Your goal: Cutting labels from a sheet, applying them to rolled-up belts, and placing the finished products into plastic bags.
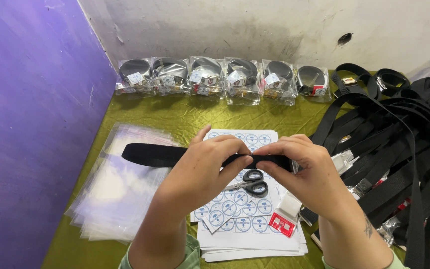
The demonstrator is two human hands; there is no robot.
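Both hands, left hand and right hand, pinch a black belt held flat above the sticker sheets and scissors; it looks mid-roll, needing tight, even coiling next.

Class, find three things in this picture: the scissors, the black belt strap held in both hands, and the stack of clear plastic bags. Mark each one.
scissors (253, 182), head view, on the black handle loops.
black belt strap (150, 154), head view, on the free stretch left of the hands.
stack of clear plastic bags (118, 187), head view, on the middle of the top bag.
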